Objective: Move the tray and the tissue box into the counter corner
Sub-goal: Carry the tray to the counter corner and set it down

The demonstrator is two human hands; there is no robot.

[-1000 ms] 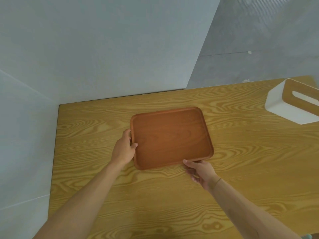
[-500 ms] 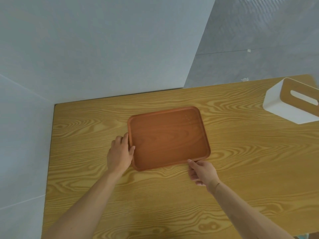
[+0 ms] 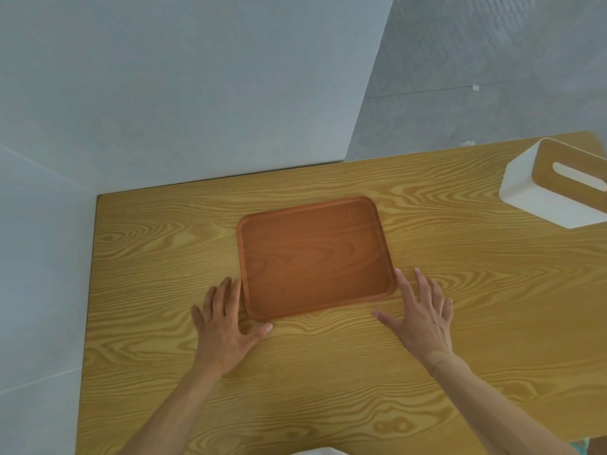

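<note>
While the tray point(image 3: 315, 257) lies flat, left hand point(image 3: 223, 330) and right hand point(image 3: 423, 320) flank it, each grip wide.

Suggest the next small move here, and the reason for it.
Probably slide the tray left and back toward the counter corner: bare wood separates them, and both open hands, left hand and right hand, flank its near corners without any grip.
</note>
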